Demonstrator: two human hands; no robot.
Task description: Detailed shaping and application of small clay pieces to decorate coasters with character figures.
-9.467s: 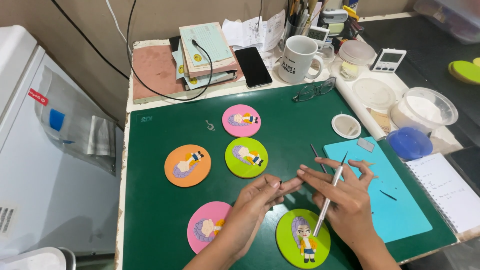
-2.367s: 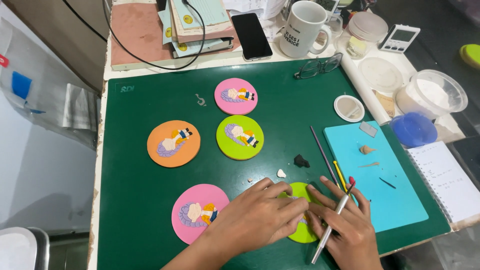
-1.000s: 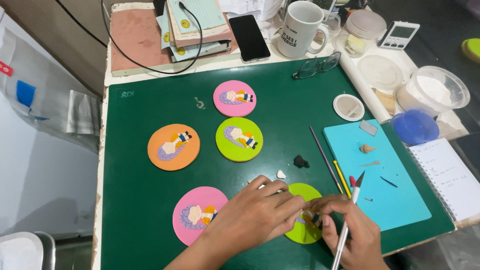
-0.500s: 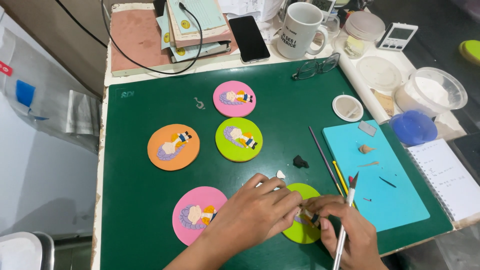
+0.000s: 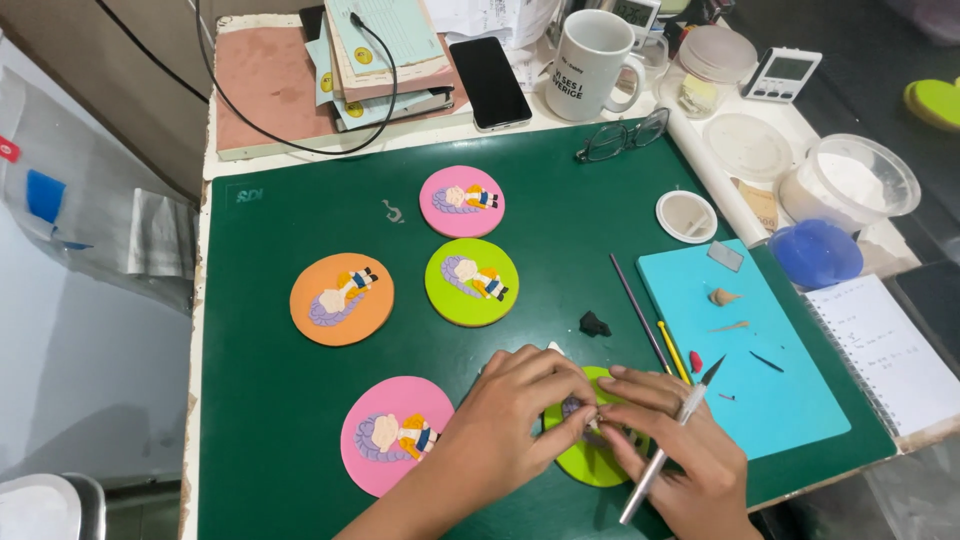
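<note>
Everything here is placed from the green cutting mat (image 5: 560, 220) that covers most of the desk. Near the mat's front edge, right of its middle, lies a lime-green clay disc (image 5: 590, 462), and both hands meet over it. The left hand (image 5: 515, 405) comes in from the front-left and covers the disc's left part; its fingertips (image 5: 585, 412) are pressed together in a pinch on a small purple-and-pale bit of clay figure on the disc's top face. The right hand (image 5: 665, 440) comes in from the front-right, its fingertips touching those of the left at the same spot, so neither hand is clearly the nearer one. The right grip also pinches a slim craft knife (image 5: 668, 440), held like a pen; its long axis runs diagonally, blade tip pointing up and to the right, away from the disc, handle end toward the mat's front edge. The blade is not on the clay.

Elsewhere on the mat are four finished-looking discs with small figures (two pink, one orange, one lime): the pink disc (image 5: 395, 433) sits just left of the left hand. A dark clay lump (image 5: 594, 323) lies just behind the hands, and a turquoise sheet (image 5: 745, 350) overlaps the mat's right side.
</note>
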